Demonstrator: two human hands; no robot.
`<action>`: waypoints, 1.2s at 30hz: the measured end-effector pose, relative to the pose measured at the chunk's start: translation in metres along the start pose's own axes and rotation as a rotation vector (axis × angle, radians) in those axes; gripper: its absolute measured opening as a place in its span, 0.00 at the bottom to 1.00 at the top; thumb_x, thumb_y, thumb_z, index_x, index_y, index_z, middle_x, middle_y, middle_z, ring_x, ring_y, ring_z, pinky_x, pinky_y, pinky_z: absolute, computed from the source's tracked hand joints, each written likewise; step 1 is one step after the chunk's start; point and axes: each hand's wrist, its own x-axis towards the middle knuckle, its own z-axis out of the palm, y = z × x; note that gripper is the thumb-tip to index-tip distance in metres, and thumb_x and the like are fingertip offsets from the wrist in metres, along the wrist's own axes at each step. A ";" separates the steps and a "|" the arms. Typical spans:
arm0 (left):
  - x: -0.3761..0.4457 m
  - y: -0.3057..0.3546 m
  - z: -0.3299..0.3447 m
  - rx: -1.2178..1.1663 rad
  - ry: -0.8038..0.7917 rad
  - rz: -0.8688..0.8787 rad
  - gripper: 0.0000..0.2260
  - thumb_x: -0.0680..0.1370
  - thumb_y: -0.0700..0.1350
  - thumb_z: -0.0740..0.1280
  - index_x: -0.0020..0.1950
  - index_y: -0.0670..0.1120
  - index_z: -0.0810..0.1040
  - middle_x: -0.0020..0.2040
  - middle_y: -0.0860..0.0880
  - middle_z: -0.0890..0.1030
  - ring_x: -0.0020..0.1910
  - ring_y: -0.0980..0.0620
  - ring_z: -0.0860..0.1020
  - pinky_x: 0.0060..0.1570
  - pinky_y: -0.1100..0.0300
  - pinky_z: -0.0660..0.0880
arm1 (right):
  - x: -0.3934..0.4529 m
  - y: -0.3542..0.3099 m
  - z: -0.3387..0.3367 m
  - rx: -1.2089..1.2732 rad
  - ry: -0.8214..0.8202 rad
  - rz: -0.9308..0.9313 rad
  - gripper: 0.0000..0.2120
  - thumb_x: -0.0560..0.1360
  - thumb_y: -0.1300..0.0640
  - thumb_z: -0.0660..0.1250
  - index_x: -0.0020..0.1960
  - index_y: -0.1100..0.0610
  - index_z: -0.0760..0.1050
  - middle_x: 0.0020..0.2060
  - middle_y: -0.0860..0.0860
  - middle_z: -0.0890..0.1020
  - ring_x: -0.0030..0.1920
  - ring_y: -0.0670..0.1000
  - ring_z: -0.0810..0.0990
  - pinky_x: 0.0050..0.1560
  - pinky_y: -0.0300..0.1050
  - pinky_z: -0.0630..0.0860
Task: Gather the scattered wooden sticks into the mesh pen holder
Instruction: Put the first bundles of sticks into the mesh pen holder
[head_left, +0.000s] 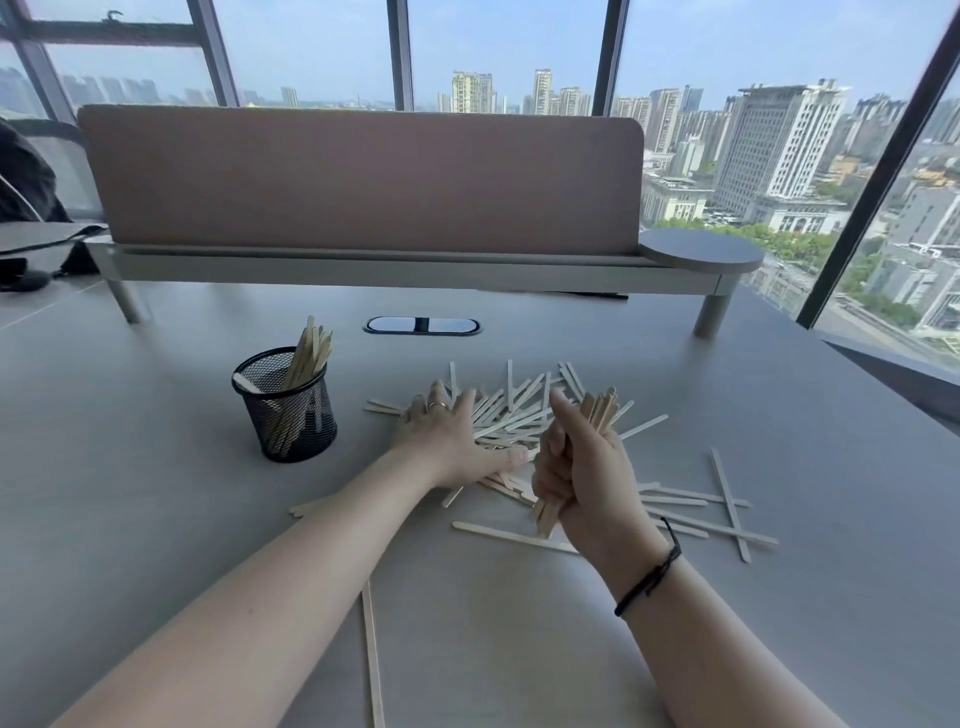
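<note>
A black mesh pen holder (291, 410) stands on the grey desk, left of centre, with several wooden sticks (309, 353) leaning in it. A pile of pale wooden sticks (511, 410) lies scattered in the middle of the desk. My left hand (449, 436) rests palm down on the pile's left side, fingers spread over the sticks. My right hand (576, 467) is closed in a fist around a bundle of sticks (600, 408) held roughly upright, its ends poking out above and below the fist. More loose sticks (727, 499) lie to the right, and one stick (373, 660) lies near me.
A pink desk divider (363, 176) on a raised shelf (415, 270) runs across the back of the desk. A cable grommet (422, 326) sits behind the pile. Dark items (31, 270) lie at the far left. Large windows (779, 156) are behind.
</note>
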 end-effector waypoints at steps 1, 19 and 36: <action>0.007 0.004 -0.001 0.001 -0.012 -0.013 0.55 0.63 0.80 0.60 0.82 0.55 0.46 0.83 0.40 0.42 0.81 0.36 0.46 0.78 0.40 0.50 | 0.001 0.000 -0.001 0.023 0.004 0.023 0.23 0.77 0.48 0.68 0.30 0.55 0.61 0.27 0.53 0.54 0.25 0.49 0.52 0.29 0.45 0.48; 0.015 0.039 -0.007 0.106 0.018 0.193 0.32 0.80 0.51 0.63 0.80 0.51 0.53 0.74 0.43 0.71 0.70 0.41 0.72 0.64 0.45 0.72 | 0.011 -0.002 -0.008 0.127 0.047 0.126 0.23 0.77 0.45 0.67 0.29 0.54 0.65 0.26 0.52 0.56 0.25 0.50 0.53 0.33 0.47 0.48; 0.008 0.047 -0.011 0.146 -0.037 0.133 0.09 0.77 0.35 0.56 0.51 0.41 0.75 0.50 0.41 0.80 0.47 0.42 0.79 0.44 0.51 0.76 | 0.011 0.000 -0.007 0.058 0.035 0.110 0.22 0.76 0.45 0.68 0.30 0.54 0.65 0.27 0.52 0.57 0.26 0.50 0.53 0.29 0.43 0.52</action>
